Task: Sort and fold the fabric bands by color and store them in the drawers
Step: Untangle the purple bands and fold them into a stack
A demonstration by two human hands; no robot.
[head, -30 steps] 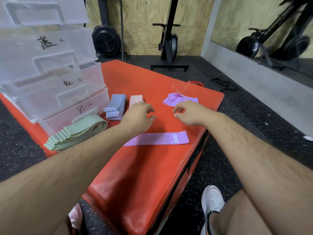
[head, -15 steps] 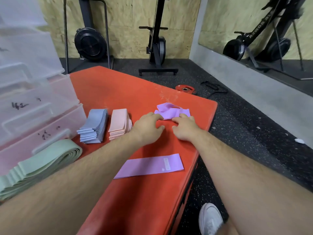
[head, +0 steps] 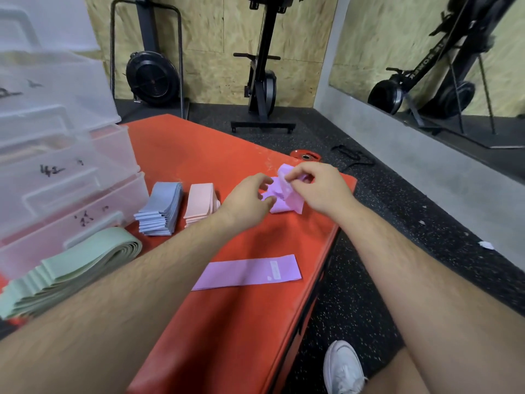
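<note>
Gym floor, red tabletop [head: 227, 322] with clear drawers [head: 56, 180] on its left side. Sorted stacks sit beside the drawers: green bands [head: 71, 265], blue stack [head: 162, 209], pink stack [head: 200, 203]. One purple band [head: 247, 271] lies flat near my edge, untouched.

Change: a second ago both hands were reaching out above the flat band. Half a second ago they landed on the crumpled band [head: 287, 194] at the far right of the tabletop, which lay in a low heap. Now the right hand [head: 321, 189] pinches its upper edge between thumb and fingertips and has pulled that part up off the surface. The rest drapes down and touches the tabletop. The left hand [head: 247, 199] is at the band's left side, fingers half curled, tips against the fabric. I can't tell whether it actually grips or only touches.

Meaning, as I judge it: pickup of the second purple band has started, and flattening and folding come next. The purple pile is not built yet, with one band flat and one still crumpled. No stack looks stored, so the drawer step is still open for every colour. Likely slip: the limp fabric twists if the left hand doesn't catch the opposite edge.
</note>
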